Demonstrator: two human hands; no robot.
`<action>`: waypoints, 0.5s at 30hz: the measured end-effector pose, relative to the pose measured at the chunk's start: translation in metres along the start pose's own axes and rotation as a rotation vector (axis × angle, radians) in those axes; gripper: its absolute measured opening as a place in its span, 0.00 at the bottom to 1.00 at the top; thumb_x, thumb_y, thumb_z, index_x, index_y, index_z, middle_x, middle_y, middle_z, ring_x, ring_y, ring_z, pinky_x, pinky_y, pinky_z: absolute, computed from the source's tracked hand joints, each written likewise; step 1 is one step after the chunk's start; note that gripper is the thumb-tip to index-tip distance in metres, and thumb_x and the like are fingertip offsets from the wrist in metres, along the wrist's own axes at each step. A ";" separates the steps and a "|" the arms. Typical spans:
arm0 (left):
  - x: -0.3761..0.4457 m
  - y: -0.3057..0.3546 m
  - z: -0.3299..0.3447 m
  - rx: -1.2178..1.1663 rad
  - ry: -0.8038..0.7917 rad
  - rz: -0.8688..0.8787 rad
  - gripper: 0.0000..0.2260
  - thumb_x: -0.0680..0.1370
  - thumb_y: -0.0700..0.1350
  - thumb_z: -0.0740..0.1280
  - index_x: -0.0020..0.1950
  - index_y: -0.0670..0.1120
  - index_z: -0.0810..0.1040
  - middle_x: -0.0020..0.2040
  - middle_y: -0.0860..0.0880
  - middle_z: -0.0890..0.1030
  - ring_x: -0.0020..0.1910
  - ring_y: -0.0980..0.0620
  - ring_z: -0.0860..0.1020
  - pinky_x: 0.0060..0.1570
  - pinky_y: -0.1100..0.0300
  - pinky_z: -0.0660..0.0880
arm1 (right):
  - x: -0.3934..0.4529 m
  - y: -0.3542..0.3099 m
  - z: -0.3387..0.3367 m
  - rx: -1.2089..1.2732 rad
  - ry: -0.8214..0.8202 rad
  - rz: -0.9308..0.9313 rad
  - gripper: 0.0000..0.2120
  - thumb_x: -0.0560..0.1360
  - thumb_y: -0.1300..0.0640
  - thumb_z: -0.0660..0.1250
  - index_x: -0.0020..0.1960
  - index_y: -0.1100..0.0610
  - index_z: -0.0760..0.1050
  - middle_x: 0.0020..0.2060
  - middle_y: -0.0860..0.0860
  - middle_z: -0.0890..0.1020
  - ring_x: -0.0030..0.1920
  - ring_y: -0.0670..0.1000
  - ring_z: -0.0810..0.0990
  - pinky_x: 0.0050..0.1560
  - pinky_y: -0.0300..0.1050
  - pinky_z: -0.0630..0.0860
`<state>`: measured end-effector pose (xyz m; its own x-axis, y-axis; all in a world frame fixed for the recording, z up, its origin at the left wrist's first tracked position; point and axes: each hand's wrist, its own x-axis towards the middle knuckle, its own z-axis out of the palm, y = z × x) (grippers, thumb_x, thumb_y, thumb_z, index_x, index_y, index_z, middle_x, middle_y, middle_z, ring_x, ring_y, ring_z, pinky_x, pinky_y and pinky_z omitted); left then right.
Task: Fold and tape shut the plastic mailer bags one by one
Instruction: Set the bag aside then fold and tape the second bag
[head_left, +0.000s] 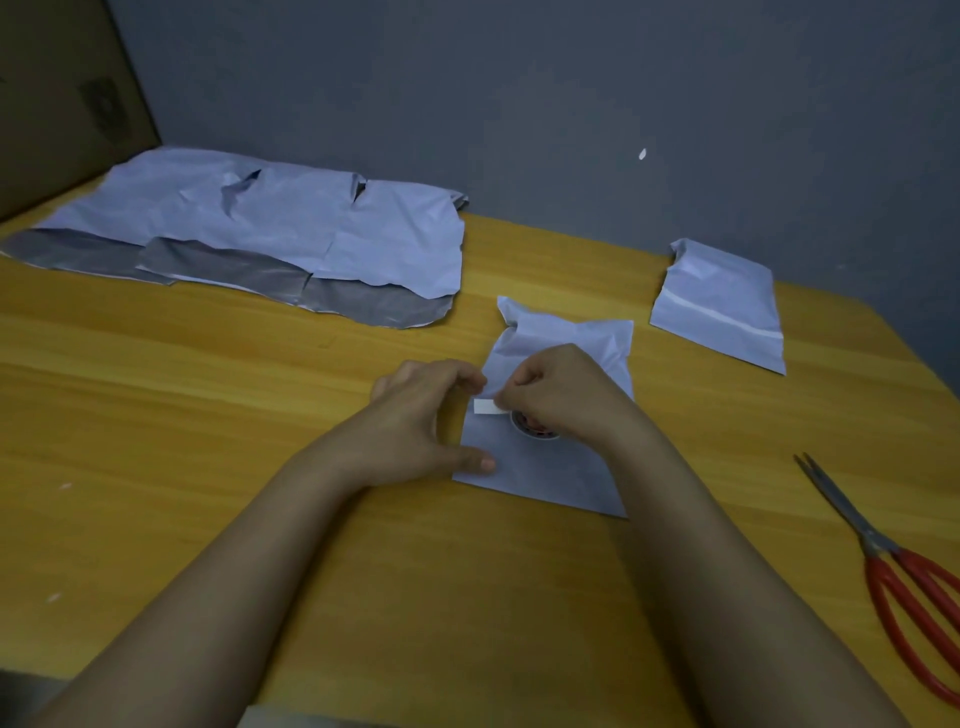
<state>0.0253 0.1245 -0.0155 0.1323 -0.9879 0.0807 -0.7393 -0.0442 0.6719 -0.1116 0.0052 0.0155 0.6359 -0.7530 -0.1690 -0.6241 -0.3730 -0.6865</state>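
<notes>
A white plastic mailer bag (561, 473) lies on the wooden table in front of me, its far end puffed up. My right hand (558, 392) holds a tape roll (535, 431) on the bag and pinches the tape's end. A short white tape strip (488, 407) sticks out between both hands. My left hand (426, 415) is curled beside it, fingertips at the strip's left end and thumb pressing the bag's near left corner. A folded, taped mailer (719, 306) lies at the far right.
Several flat, unfolded mailers (260, 228) overlap at the far left, grey flaps toward me. Red-handled scissors (893, 577) lie at the right edge of the table (208, 415). A cardboard box (62, 93) stands at the back left, a grey wall behind.
</notes>
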 end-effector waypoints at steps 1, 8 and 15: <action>0.000 0.000 0.000 0.000 0.003 0.008 0.31 0.67 0.56 0.76 0.65 0.58 0.67 0.53 0.73 0.62 0.60 0.65 0.59 0.64 0.62 0.59 | 0.001 -0.001 0.001 -0.005 0.001 0.005 0.12 0.71 0.61 0.69 0.39 0.72 0.77 0.27 0.57 0.75 0.28 0.51 0.71 0.30 0.41 0.66; 0.002 -0.008 0.002 0.019 -0.012 0.012 0.35 0.65 0.57 0.77 0.67 0.59 0.64 0.60 0.66 0.71 0.62 0.62 0.61 0.64 0.61 0.57 | 0.002 -0.006 0.001 -0.006 0.006 0.037 0.13 0.71 0.60 0.70 0.41 0.72 0.77 0.30 0.57 0.74 0.31 0.51 0.71 0.31 0.41 0.65; 0.002 -0.009 0.003 0.027 -0.024 -0.018 0.38 0.65 0.58 0.77 0.70 0.59 0.62 0.62 0.66 0.69 0.65 0.61 0.61 0.64 0.62 0.55 | 0.002 -0.009 0.005 -0.004 0.007 0.066 0.13 0.71 0.59 0.70 0.42 0.71 0.78 0.29 0.56 0.74 0.28 0.49 0.70 0.29 0.39 0.65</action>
<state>0.0300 0.1227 -0.0235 0.1301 -0.9902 0.0512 -0.7548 -0.0654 0.6527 -0.1026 0.0102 0.0181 0.5903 -0.7797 -0.2089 -0.6665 -0.3248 -0.6710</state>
